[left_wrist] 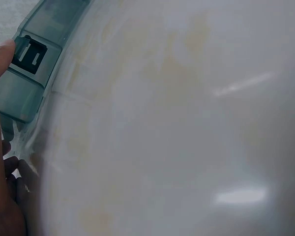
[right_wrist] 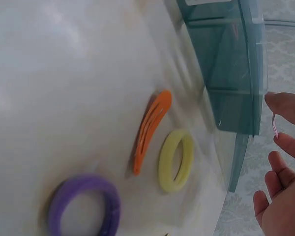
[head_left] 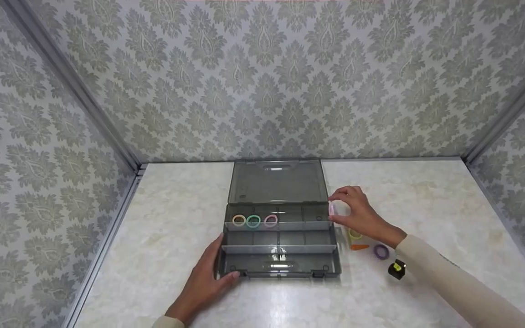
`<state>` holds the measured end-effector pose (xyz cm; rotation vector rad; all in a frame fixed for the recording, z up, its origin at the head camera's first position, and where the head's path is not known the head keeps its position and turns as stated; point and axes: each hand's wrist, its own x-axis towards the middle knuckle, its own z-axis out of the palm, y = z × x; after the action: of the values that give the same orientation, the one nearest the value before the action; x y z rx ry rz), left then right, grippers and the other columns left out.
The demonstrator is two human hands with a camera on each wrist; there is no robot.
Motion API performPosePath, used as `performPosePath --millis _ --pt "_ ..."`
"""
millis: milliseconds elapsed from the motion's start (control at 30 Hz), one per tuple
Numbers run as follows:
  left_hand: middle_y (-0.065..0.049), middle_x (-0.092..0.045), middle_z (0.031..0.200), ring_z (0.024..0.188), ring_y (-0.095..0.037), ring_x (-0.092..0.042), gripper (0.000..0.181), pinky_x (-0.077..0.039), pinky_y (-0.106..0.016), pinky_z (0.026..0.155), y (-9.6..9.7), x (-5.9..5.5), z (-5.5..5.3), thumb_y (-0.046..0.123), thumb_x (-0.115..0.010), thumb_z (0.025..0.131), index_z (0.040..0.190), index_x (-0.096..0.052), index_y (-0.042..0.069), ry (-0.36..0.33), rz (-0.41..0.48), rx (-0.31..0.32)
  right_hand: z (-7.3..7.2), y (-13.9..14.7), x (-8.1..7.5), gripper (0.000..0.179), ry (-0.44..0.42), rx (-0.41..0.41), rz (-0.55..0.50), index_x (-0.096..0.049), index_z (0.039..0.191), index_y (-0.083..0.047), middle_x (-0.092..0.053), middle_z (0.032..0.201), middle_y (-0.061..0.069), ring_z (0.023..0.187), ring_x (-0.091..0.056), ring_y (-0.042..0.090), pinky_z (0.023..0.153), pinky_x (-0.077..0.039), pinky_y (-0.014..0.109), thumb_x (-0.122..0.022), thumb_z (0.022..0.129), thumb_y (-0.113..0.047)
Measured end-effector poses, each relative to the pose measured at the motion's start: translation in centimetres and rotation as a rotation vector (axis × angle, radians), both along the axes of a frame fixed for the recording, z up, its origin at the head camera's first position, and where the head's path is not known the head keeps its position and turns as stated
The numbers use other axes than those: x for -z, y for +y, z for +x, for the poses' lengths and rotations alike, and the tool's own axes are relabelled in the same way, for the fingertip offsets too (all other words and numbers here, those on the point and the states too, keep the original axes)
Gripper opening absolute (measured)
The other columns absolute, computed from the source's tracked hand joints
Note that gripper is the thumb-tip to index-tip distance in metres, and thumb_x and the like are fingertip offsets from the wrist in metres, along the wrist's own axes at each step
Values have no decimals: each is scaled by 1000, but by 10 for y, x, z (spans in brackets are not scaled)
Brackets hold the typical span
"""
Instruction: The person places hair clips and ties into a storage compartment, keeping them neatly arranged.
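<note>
A grey see-through storage box (head_left: 279, 250) lies with its lid (head_left: 279, 182) laid back. Its back row holds an orange-yellow hair tie (head_left: 234, 223), a green hair tie (head_left: 247, 224) and a pink hair tie (head_left: 276, 223). My left hand (head_left: 204, 275) holds the box's front left corner, fingers along the side and thumb at the front latch (left_wrist: 30, 55). Between thumb and fingertips, my right hand (head_left: 358, 214) pinches a thin pale pink hair clip (head_left: 331, 209) beside the box's back right corner. Only the clip's narrow edge shows in the right wrist view.
Right of the box lie an orange snap hair clip (right_wrist: 151, 129), a yellow hair tie (right_wrist: 165, 169) and a purple hair tie (right_wrist: 111, 209). Nearer the right forearm is a small black and yellow object (head_left: 397, 269). Behind the table stands a patterned wall (head_left: 267, 91).
</note>
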<state>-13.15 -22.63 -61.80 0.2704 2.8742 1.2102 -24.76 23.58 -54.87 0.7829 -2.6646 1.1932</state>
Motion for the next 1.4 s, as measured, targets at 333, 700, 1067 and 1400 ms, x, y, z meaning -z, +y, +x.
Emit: performPosePath --millis 333,700,1067,1400 --pt "-12 -33 179 163 -38 -34 113 -29 -61 133 0 -1 1 64 -82 93 177 -23 18 12 25 5 5 -26 -8 46 -19 -31 33 -73 134 -2 -56 145 23 136 -44 39 111 -40 66 -91 93 -14" --pt "-11 -33 179 164 -36 -34 114 -28 -58 134 2 -1 1 66 -80 93 178 -21 20 9 8 -1 4 -53 -12 47 26 -90 56 -74 133 -3 -58 138 15 129 -47 36 108 -44 62 -93 92 -14" --pt "-11 -34 178 163 -36 -35 113 -29 -59 133 -1 3 -1 66 -81 93 178 -22 19 40 13 15 4 -76 -10 44 66 -152 66 -75 130 -9 -62 135 12 125 -51 32 107 -46 59 -93 92 -19" --pt "-13 -35 177 163 -37 -36 113 -29 -59 133 0 2 -1 63 -82 93 177 -23 16 55 21 19 3 -96 -17 47 42 -200 98 -74 134 -3 -59 138 15 128 -51 34 108 -48 60 -91 94 -20"
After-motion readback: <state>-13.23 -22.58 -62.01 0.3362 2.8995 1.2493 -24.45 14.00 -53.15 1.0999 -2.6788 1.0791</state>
